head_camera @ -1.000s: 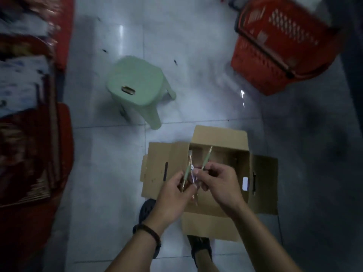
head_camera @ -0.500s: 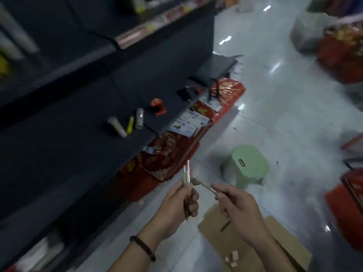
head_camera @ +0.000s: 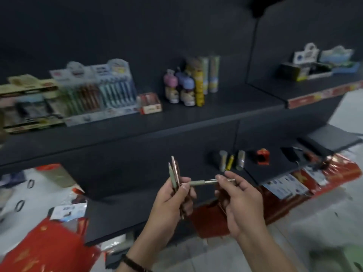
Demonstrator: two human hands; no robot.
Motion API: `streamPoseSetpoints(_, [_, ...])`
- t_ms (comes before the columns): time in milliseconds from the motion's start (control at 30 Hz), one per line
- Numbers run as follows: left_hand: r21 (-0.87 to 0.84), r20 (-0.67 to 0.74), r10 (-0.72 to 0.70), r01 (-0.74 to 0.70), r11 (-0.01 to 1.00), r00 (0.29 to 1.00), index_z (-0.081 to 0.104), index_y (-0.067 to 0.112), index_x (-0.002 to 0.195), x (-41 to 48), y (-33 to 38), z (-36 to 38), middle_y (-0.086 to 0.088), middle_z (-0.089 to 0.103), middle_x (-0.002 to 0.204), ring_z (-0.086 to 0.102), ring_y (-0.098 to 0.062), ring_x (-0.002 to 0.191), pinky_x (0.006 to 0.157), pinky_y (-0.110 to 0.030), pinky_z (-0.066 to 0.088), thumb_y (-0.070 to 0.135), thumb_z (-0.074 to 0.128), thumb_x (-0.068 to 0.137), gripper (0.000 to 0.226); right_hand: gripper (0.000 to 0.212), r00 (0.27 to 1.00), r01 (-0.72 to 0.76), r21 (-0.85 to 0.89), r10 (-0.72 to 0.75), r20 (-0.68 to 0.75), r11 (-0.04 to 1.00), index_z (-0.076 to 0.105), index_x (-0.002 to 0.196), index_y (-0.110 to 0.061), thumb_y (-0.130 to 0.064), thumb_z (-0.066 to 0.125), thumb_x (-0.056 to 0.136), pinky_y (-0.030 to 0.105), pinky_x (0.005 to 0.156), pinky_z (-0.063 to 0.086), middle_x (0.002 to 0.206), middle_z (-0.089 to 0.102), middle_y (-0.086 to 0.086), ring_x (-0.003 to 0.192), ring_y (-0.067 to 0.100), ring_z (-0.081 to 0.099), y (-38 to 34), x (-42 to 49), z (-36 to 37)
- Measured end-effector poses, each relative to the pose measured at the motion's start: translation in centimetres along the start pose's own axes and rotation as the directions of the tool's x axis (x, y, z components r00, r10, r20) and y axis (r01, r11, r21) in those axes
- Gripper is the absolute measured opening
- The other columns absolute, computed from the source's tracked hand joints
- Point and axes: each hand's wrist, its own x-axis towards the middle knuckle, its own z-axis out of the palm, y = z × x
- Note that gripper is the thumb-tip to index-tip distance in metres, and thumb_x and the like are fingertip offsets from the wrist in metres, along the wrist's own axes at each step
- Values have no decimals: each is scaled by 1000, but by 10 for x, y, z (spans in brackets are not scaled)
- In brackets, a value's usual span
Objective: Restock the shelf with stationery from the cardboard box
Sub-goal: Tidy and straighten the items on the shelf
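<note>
My left hand (head_camera: 172, 201) grips a small bundle of pens (head_camera: 174, 172) that stands upright above its fingers. My right hand (head_camera: 237, 203) pinches one more pen (head_camera: 206, 181), held level between the two hands; its left end touches my left thumb. Both hands are in front of the dark shelf (head_camera: 176, 118), below its upper board. The cardboard box is out of view.
The upper board holds pen display boxes (head_camera: 94, 89), a small red box (head_camera: 150, 104) and several tubes and bottles (head_camera: 192, 81). A lower board (head_camera: 275, 163) carries loose markers (head_camera: 231, 160) and a red item (head_camera: 262, 156). Red packets (head_camera: 45, 250) lie below.
The view swung up from the cardboard box on the floor to the shelf. My hands came up with the pens, and the right hand's pen turned level.
</note>
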Motion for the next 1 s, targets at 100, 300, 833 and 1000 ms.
streamPoseSetpoints(100, [-4, -58, 51, -51, 999, 997, 58, 4, 117, 17, 40, -67, -10, 60, 80, 43, -17, 58, 54, -32, 37, 7, 50, 109, 12, 32, 995, 51, -13, -50, 83, 999, 72, 118, -8, 0, 80, 89, 32, 79, 60, 100, 81, 12, 94, 22, 77, 19, -4, 86])
streamPoseSetpoints(300, [-26, -209, 121, -129, 991, 970, 58, 7, 113, 69, 90, -161, -7, 50, 72, 36, -14, 53, 49, -26, 33, 6, 46, 111, 13, 41, 914, 333, -171, -273, 301, 927, 77, 124, -21, -4, 83, 87, 33, 73, 66, 86, 77, 11, 77, 20, 77, 34, 21, 221])
streamPoseSetpoints(833, [166, -568, 285, -232, 958, 772, 64, 20, 120, 167, 176, -319, -1, 40, 69, 32, -12, 54, 48, -23, 25, 7, 42, 112, 27, 21, 529, 738, -113, -466, 709, 666, 80, 110, -25, -19, 86, 90, 22, 77, 62, 84, 76, -13, 82, 4, 75, 76, 154, 474])
streamPoseSetpoints(1000, [213, -554, 302, -219, 952, 776, 67, 12, 131, 199, 197, -367, -4, 47, 75, 40, -15, 63, 58, -30, 30, 2, 40, 110, 35, 20, 426, 837, -136, -478, 768, 530, 79, 113, -24, -21, 82, 94, 14, 75, 57, 84, 72, -21, 84, -3, 71, 110, 159, 531])
